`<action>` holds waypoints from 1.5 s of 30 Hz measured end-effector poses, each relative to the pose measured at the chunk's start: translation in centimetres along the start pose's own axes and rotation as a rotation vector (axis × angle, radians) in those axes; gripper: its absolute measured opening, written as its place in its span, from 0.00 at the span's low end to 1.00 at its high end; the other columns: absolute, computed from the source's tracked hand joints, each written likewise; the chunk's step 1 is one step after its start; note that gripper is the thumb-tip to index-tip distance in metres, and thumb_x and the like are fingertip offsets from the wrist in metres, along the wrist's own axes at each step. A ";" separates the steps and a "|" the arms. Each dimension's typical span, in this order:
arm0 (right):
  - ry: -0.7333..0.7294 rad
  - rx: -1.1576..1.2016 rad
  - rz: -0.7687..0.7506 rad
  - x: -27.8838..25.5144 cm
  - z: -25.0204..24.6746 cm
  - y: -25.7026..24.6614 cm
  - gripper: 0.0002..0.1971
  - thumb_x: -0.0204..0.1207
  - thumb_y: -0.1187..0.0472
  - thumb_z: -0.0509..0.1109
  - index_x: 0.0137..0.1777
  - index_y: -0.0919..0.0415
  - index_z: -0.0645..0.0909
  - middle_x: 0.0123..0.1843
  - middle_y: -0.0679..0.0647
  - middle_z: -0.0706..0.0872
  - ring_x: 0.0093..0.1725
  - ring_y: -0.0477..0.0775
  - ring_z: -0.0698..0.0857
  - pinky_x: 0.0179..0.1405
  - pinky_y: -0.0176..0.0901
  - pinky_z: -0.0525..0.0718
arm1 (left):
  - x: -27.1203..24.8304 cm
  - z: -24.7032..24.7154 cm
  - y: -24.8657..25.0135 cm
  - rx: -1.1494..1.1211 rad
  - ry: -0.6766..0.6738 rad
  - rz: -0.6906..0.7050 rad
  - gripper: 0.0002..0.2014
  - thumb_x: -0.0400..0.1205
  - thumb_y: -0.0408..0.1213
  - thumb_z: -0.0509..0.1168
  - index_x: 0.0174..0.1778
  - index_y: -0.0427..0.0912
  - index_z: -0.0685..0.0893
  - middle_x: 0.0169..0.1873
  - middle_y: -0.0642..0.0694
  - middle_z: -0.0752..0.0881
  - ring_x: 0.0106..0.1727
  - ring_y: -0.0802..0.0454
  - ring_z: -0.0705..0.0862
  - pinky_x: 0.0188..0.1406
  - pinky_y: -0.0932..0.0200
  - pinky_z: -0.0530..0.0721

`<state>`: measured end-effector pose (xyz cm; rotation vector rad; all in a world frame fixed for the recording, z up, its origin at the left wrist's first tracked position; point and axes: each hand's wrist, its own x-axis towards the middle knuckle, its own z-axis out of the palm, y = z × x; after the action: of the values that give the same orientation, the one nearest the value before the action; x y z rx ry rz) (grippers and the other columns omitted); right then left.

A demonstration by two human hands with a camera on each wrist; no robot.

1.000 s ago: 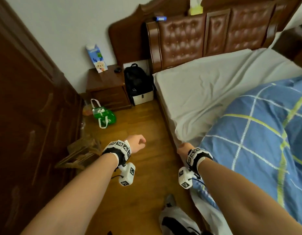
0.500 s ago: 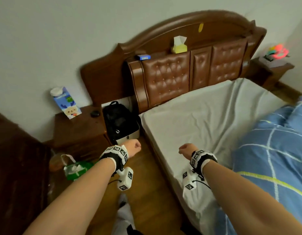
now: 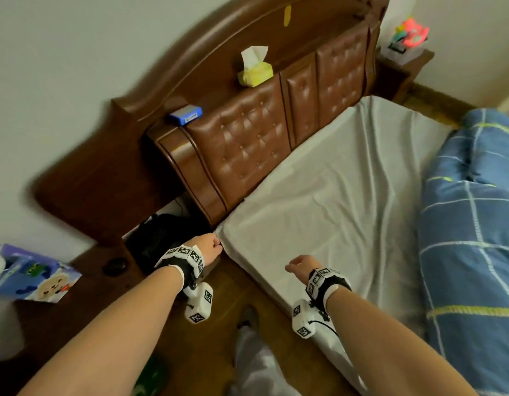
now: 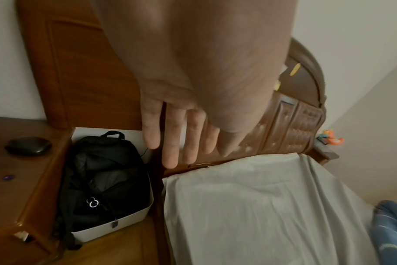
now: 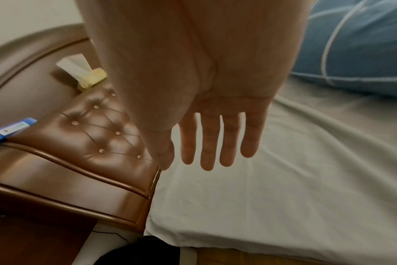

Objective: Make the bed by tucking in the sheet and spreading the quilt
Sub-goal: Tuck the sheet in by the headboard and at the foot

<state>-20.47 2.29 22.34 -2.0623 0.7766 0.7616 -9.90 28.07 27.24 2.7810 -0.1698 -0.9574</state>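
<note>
From my head, my left hand (image 3: 209, 249) hangs at the near corner of the bed, just beside the edge of the grey sheet (image 3: 333, 212); I cannot tell from here whether it touches the cloth. My right hand (image 3: 300, 265) hovers over the sheet's near side. The blue checked quilt (image 3: 473, 238) lies bunched along the right side of the mattress, leaving most of the sheet bare. On the headboard (image 3: 247, 150) ledge stand a yellow tissue box (image 3: 254, 72) with a tissue sticking up out of it, and a small blue box (image 3: 187, 115). A printed carton (image 3: 33, 281) lies on the bedside cabinet at my left.

My left wrist shows what the head view hides: my fingers (image 4: 170, 139) are straight and spread, holding nothing, apart from the sheet corner below them. It also shows a white bin (image 4: 116, 227) on the floor between cabinet and bed, with a black backpack (image 4: 102, 179) standing in it, and a dark oval object (image 4: 28, 146) on the cabinet top (image 4: 16, 188). The sheet hangs loose over the mattress side.

My right wrist shows those fingers (image 5: 207, 143) equally straight, slightly parted and empty, above the sheet near the headboard's padded leather. The tissue box and blue box appear again; the quilt sits at the upper right.
</note>
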 end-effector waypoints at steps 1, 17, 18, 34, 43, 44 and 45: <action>-0.014 0.008 -0.002 2.1 0.5 -1.4 0.19 0.78 0.51 0.72 0.66 0.60 0.83 0.65 0.57 0.86 0.65 0.59 0.83 0.56 0.43 0.78 | 2.2 -0.4 -0.8 -0.018 -0.002 -0.021 0.12 0.84 0.50 0.58 0.57 0.50 0.80 0.49 0.48 0.86 0.47 0.47 0.85 0.49 0.52 0.85; -0.018 -0.107 -0.035 35.5 15.0 -9.2 0.29 0.75 0.47 0.75 0.75 0.46 0.72 0.72 0.57 0.77 0.64 0.60 0.82 0.61 0.50 0.82 | 37.8 14.6 -9.9 -0.675 -0.122 -0.460 0.31 0.84 0.58 0.55 0.72 0.35 0.69 0.68 0.30 0.77 0.67 0.31 0.78 0.66 0.39 0.79; 0.001 -0.113 -0.047 36.7 16.1 -9.1 0.30 0.75 0.47 0.75 0.75 0.44 0.70 0.72 0.58 0.75 0.65 0.60 0.81 0.61 0.50 0.81 | 38.8 15.8 -10.2 -0.724 -0.118 -0.499 0.33 0.83 0.58 0.56 0.75 0.35 0.66 0.70 0.31 0.75 0.69 0.31 0.76 0.68 0.41 0.77; 0.148 -0.563 -0.188 41.3 22.6 -14.0 0.39 0.75 0.47 0.72 0.83 0.35 0.56 0.88 0.52 0.45 0.87 0.60 0.44 0.83 0.67 0.51 | 40.7 17.0 -22.2 -0.454 -0.048 -0.485 0.14 0.85 0.37 0.56 0.55 0.42 0.88 0.59 0.37 0.86 0.56 0.36 0.84 0.56 0.50 0.81; 0.207 -0.576 -0.214 41.0 23.1 -15.5 0.42 0.76 0.53 0.69 0.86 0.43 0.49 0.89 0.52 0.46 0.87 0.59 0.45 0.85 0.65 0.48 | 40.4 18.1 -22.6 -0.270 -0.195 -0.376 0.27 0.82 0.45 0.60 0.79 0.45 0.68 0.76 0.38 0.68 0.75 0.36 0.71 0.73 0.44 0.73; 0.211 -0.597 -0.232 41.1 22.8 -15.6 0.42 0.77 0.53 0.68 0.86 0.44 0.49 0.89 0.52 0.46 0.87 0.59 0.45 0.85 0.64 0.48 | 40.7 17.9 -21.4 -0.336 -0.165 -0.262 0.27 0.82 0.43 0.62 0.78 0.47 0.69 0.75 0.40 0.71 0.74 0.38 0.72 0.73 0.45 0.73; 0.208 -0.632 -0.252 41.4 22.5 -15.7 0.41 0.78 0.53 0.67 0.86 0.44 0.48 0.89 0.52 0.46 0.88 0.58 0.45 0.85 0.64 0.47 | 41.1 18.0 -20.4 -0.395 -0.144 -0.119 0.26 0.82 0.41 0.62 0.78 0.49 0.70 0.74 0.42 0.74 0.74 0.40 0.74 0.73 0.46 0.73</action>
<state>11.65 17.93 -12.13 -2.7770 0.3908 0.7135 12.11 38.25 -15.64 2.3833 0.1520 -1.0857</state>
